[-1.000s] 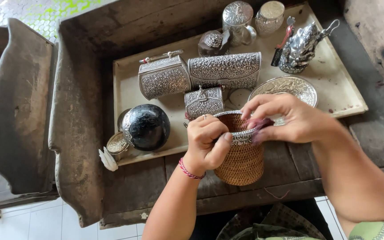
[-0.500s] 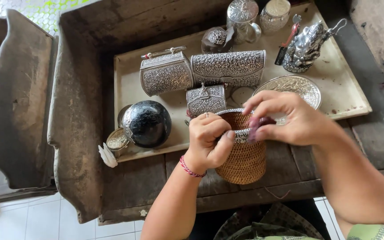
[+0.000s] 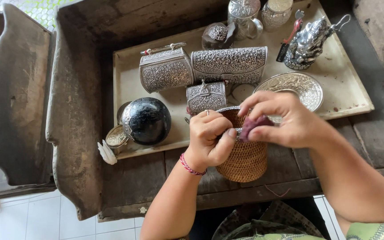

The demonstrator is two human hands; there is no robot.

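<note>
We hold a round woven rattan basket with a silver rim (image 3: 245,158) upright at the near edge of the dark, worn wooden counter (image 3: 378,133), just in front of a pale rectangular tray (image 3: 347,89). Our left hand (image 3: 207,140) wraps the basket's near side, its fingers (image 3: 225,142) curled tight against the rim, which seems to steady it. Our right hand (image 3: 290,120) comes in from the other side with its fingers narrow, pinching a small reddish-purple cloth (image 3: 252,126) pressed onto the silver rim, so the two hands meet over the same stretch of metal.

The tray carries other ornate silver pieces: an embossed silver box-shaped purse (image 3: 165,71), a long embossed silver clutch (image 3: 230,64), a small embossed silver box (image 3: 206,95) just behind the basket, a shallow embossed silver dish (image 3: 296,86) and a silver figurine (image 3: 310,42). A glossy black round container (image 3: 146,121) sits at the tray's left corner, well within reach.
</note>
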